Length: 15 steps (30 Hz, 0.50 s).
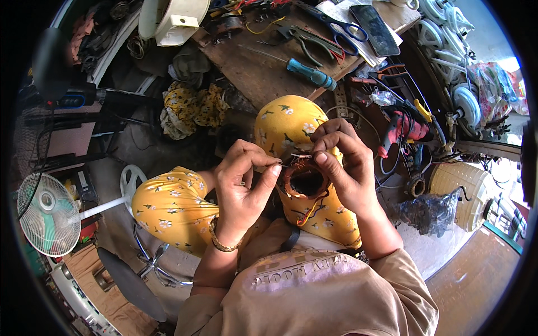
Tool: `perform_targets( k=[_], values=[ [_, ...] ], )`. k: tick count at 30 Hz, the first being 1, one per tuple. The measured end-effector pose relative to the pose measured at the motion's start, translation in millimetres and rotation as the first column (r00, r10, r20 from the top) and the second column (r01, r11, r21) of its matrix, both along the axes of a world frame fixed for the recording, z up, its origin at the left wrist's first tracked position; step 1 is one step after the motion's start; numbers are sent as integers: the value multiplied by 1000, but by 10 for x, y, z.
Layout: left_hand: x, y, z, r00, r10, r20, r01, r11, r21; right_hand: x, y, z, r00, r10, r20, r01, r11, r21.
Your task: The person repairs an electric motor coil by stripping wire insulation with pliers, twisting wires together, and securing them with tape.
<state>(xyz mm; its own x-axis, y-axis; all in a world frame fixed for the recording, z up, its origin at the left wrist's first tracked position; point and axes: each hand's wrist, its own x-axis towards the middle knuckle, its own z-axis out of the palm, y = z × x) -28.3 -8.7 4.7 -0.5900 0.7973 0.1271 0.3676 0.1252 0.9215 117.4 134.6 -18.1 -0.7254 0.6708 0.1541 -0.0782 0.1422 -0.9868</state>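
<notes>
I'm looking remotely into a cluttered workshop: on a worn wooden table, a screwdriver lies at the right edge, pliers and scissors further in; beyond that edge are a drill and piled white plastic parts.

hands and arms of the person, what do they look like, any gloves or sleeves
The left hand and right hand are ungloved. A gold-coloured band circles the left wrist; none shows on the right. Tan sleeves end near the elbows.

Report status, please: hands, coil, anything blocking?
Left hand pinching thin wire; right hand holding coil. Coloured wires hang loose from coil. Nothing seen blocking.
</notes>
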Motion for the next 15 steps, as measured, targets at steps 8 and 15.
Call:
perform_targets(
  k=[8, 15],
  values=[
    [8, 8, -137, 997, -14, 72, 10, 998, 55, -80, 86, -77, 999, 25, -43, -29, 995, -99],
    [48, 13, -202, 986, -42, 159, 25, 994, 105, -80, 143, -105, 995, 73, -73, -85, 980, -182]
  ],
)
